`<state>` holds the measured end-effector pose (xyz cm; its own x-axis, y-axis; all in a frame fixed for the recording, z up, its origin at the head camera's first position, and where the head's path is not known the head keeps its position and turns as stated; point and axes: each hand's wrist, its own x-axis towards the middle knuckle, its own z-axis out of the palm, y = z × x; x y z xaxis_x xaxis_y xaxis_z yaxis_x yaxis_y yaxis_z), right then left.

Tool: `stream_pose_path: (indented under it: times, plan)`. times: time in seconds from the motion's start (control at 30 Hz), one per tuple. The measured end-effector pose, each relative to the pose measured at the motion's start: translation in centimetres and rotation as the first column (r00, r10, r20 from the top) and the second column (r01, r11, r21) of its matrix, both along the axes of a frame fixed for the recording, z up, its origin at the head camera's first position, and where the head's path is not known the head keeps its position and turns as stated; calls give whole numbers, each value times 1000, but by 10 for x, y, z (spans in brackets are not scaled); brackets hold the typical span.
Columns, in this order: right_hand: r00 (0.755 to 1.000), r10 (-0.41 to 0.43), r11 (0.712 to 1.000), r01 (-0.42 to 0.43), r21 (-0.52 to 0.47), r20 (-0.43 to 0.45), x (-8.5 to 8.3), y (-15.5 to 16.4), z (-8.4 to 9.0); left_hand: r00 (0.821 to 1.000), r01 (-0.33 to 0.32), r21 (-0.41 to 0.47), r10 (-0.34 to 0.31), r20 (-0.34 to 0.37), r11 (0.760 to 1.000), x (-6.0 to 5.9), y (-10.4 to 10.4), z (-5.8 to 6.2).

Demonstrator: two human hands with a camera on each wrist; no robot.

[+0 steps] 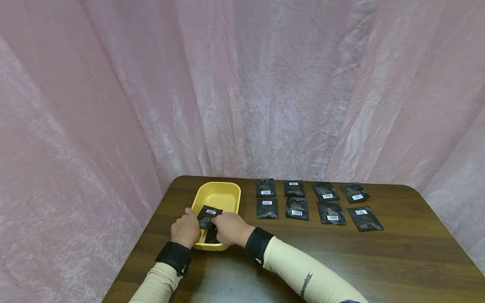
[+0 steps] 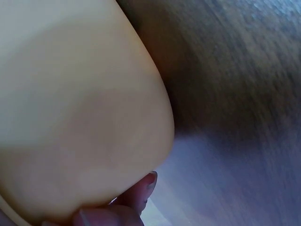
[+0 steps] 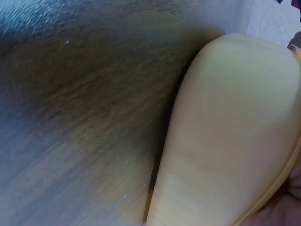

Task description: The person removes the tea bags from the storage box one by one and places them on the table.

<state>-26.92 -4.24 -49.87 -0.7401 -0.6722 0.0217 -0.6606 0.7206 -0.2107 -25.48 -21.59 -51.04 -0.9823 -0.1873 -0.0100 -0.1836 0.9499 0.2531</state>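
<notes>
Eight black packets (image 1: 318, 202) with white barcode labels, laid flat in two rows of four toward the far edge of the brown wooden table (image 1: 398, 261), well apart from one another, right-hand ones slightly askew. Behind and to both sides of the table, a crinkled pink cloth backdrop (image 1: 242, 84), hanging down past the far edge.

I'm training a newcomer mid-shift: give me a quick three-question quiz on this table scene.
1. How many black packets lie in rows on the table, outside the yellow tray?
2. True or false: the left hand and right hand both touch a packet over the tray.
3. On which side of the rows is the tray: A left, B right?

Key: 1. eight; 2. true; 3. A
</notes>
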Motion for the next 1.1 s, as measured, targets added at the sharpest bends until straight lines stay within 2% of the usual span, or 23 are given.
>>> stream_pose_path:
  times: [0.4, 0.53, 0.73, 0.9, 1.1]
  plan:
    - [999, 22, 1000, -22, -22, -30, 2, -1, 0, 1000, 5, -9, -5, -17, 1000, 3, 1, 3]
    - [996, 35, 998, -40, -51, -77, 3, 2, 0, 1000, 5, -14, -6, -22, 1000, 3, 1, 1]
    - [979, 52, 991, -75, -113, -196, 9, 9, 0, 1000, 3, -15, -3, -2, 1000, 2, 0, -2]
    - [965, 30, 972, -89, -219, -259, 13, 22, 6, 1000, -1, -10, 1, 1, 1000, -1, 0, -3]
    - [938, -46, 925, -91, -370, -344, 16, 52, 17, 1000, -2, -8, 2, -1, 1000, -2, 5, -2]
